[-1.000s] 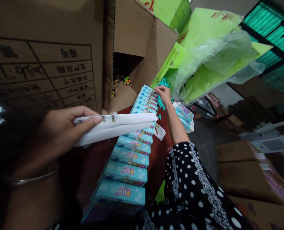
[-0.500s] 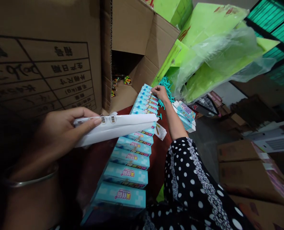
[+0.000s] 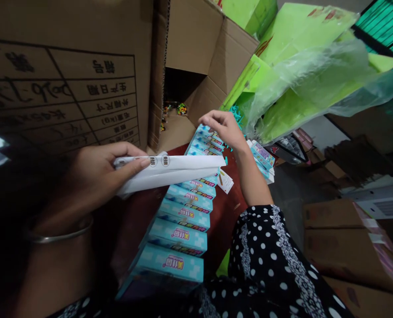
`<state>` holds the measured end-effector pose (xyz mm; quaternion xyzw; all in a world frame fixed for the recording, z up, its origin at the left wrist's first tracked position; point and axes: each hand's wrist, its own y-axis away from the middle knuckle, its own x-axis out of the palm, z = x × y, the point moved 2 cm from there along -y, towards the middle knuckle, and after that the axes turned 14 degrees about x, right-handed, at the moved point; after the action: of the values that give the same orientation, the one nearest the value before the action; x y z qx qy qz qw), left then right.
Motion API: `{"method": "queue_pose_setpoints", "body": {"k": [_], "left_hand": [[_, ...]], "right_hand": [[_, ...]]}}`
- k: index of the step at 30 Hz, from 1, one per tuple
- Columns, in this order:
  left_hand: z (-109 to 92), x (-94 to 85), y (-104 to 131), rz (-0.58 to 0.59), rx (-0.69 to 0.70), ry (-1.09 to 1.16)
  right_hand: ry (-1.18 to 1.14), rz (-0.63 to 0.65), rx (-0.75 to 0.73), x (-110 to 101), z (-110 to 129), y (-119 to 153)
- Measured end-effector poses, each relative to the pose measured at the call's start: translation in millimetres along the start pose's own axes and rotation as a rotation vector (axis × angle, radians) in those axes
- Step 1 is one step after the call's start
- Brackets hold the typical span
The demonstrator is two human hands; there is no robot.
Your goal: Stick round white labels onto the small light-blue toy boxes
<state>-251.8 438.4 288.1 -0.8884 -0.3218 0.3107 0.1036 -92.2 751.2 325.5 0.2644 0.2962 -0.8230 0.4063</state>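
Note:
My left hand (image 3: pixel 106 176) pinches a folded white sheet of stickers (image 3: pixel 183 163) between thumb and fingers. Round clear seals with dark print show near my thumb. Beneath the sheet runs a row of light-blue printed boxes (image 3: pixel 178 236), standing close together and leaning in a line away from me. Over the far end of that row is my right hand (image 3: pixel 223 128), its fingers curled with the tips together. Whatever those fingertips may hold is too small or hidden to make out. The sheet covers the middle boxes, and my right hand hides part of the farthest ones.
A large open carton (image 3: pixel 186 39) stands behind the row, with small colourful items (image 3: pixel 182 108) inside. Teal plastic pieces (image 3: pixel 236 115) lie beyond my right hand. More boxes (image 3: pixel 262 157) and a printed card (image 3: pixel 225 181) are to the right. Green sheets with clear plastic (image 3: pixel 312 84) lean behind.
My right hand has lifted from the far boxes and come slightly back towards me. My left hand still holds the sticker sheet. The whole view has shifted a little.

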Motion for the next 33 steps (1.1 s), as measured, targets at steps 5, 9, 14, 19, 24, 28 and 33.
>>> {"method": "queue_pose_setpoints", "body": {"k": [5, 9, 14, 19, 24, 28, 33], "left_hand": [[1, 2.9, 1, 0.002, 0.062, 0.039], [0, 1.6, 2, 0.007, 0.066, 0.056], [-1, -1.2, 2, 0.008, 0.035, 0.034], [-2, -1.5, 3, 0.010, -0.017, 0.033], [6, -7.2, 5, -0.028, -0.045, -0.045], [12, -12.1, 6, -0.166, -0.002, -0.141], [19, -7.2, 4, -0.341, 0.029, -0.277]], "right_hand": [[0.046, 0.341, -0.132, 49, 94, 49], [0.037, 0.320, -0.162, 62, 107, 56], [0.048, 0.228, -0.312, 68, 99, 53], [0.031, 0.154, -0.526, 75, 100, 62], [-0.161, -0.155, -0.228, 21, 45, 25], [-0.189, -0.434, 0.108, -52, -59, -33], [-0.061, -0.463, 0.462, -75, -147, -65]]}}
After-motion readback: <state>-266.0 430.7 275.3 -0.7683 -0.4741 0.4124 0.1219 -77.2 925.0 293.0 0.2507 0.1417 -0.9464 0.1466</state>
